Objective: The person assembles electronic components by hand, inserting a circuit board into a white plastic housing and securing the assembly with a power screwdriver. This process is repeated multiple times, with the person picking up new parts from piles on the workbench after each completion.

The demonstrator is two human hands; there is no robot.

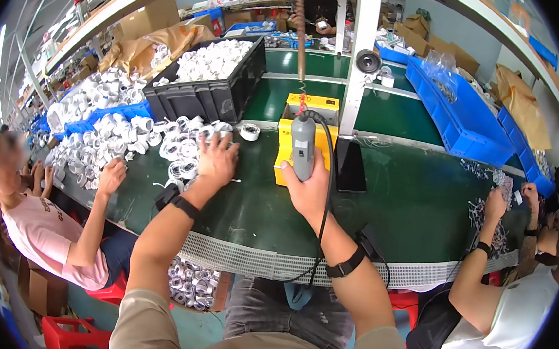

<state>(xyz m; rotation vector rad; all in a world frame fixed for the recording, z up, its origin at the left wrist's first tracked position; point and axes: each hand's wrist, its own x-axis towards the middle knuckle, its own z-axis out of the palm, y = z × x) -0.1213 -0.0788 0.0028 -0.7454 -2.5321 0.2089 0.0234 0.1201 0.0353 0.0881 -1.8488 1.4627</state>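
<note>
My left hand is spread over the near edge of a pile of white round plastic parts, fingers apart and reaching onto them. Whether it touches any one part firmly, I cannot tell. My right hand is wrapped round a grey electric screwdriver, held upright in front of a yellow box-shaped holder. A black cable loops from the tool's top down past my right wrist, and a coiled spring hangs above it. One white ring-shaped part lies apart from the pile, between my left hand and the yellow holder.
A black crate heaped with white parts stands behind the pile. Beside the yellow holder lies a dark flat tablet. Blue bins stand at the back right. Co-workers sit on both sides, the left one's hand near the pile.
</note>
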